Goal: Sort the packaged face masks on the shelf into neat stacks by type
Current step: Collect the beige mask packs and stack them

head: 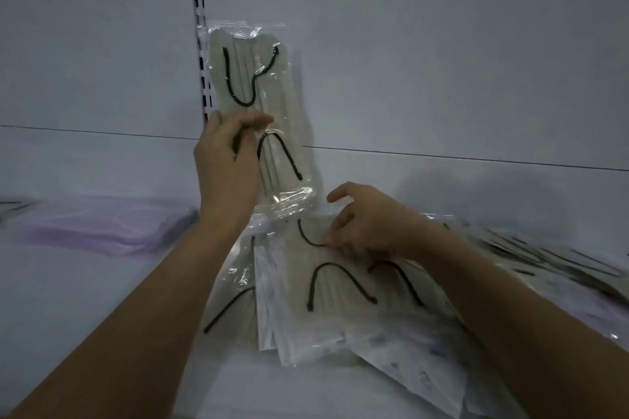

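- Gripping one clear packet of pale masks with black ear loops (258, 119), the left hand (226, 160) is closed on its left edge, and the packet is held upright against the back panel (442, 44) of the shelf (85, 299).
- The right hand (364, 218) is rested, fingers half curled and pinching nothing, on the loose heap of like packets (323, 286) lying fanned on the shelf.
- A purple stack (102, 228) is seen at far left; more packets (561, 258) are spread at right.
- A slip is judged likely: the film is slick and only an edge is pinched.
- The fanned heap could be pushed further askew if pressed unevenly.
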`<state>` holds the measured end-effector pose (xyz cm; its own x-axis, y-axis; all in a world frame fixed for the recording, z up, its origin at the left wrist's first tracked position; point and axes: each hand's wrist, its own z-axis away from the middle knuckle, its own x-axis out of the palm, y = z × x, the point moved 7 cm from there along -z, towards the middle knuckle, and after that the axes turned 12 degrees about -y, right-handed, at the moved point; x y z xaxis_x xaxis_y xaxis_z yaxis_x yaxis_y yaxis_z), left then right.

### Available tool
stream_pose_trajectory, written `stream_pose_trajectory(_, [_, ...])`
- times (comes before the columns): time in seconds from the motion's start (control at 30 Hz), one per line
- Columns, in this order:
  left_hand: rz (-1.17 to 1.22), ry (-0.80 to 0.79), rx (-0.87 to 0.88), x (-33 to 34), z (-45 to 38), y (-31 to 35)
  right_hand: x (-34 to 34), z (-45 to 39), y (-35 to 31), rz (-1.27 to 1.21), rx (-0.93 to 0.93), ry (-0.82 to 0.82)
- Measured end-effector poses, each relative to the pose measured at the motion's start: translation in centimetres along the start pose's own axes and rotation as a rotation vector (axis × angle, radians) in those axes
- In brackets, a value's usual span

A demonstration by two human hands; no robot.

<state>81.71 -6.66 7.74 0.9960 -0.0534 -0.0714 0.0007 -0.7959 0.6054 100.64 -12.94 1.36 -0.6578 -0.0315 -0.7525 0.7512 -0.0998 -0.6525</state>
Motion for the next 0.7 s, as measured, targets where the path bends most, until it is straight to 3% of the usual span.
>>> stream_pose_trajectory(0.07, [-0.003, 0.037, -0.008, -0.6, -0.1, -0.1, -2.2, 0.7, -0.3, -0.146, -0.046, 0.086])
stream_pose_trajectory(0.13, [0.003, 0.086, -0.042, -1.4, -0.3, -0.2, -3.2, 1.0, -0.4, -0.135, -0.046, 0.154])
stream_pose_trajectory(0.27, [0.01, 0.104, -0.047, -1.9, -0.4, -0.1, 1.2, -0.1, -0.5, 0.225, 0.039, -0.063])
stream_pose_trajectory(0.33, [-0.017, 0.092, -0.039, -1.9, -0.2, 0.0, 1.9, -0.7, -0.9, 0.206, -0.042, -0.051])
stream_pose_trajectory(0.57, [0.018, 0.089, -0.104, -1.9, 0.2, -0.5, -5.3, 1.4, -0.6, -0.413, -0.285, 0.366])
stream_pose_trajectory(0.7, [0.069, -0.095, -0.169, -0.4, 0.4, 0.1, -9.1, 3.9, -1.3, -0.788, -0.535, 0.488])
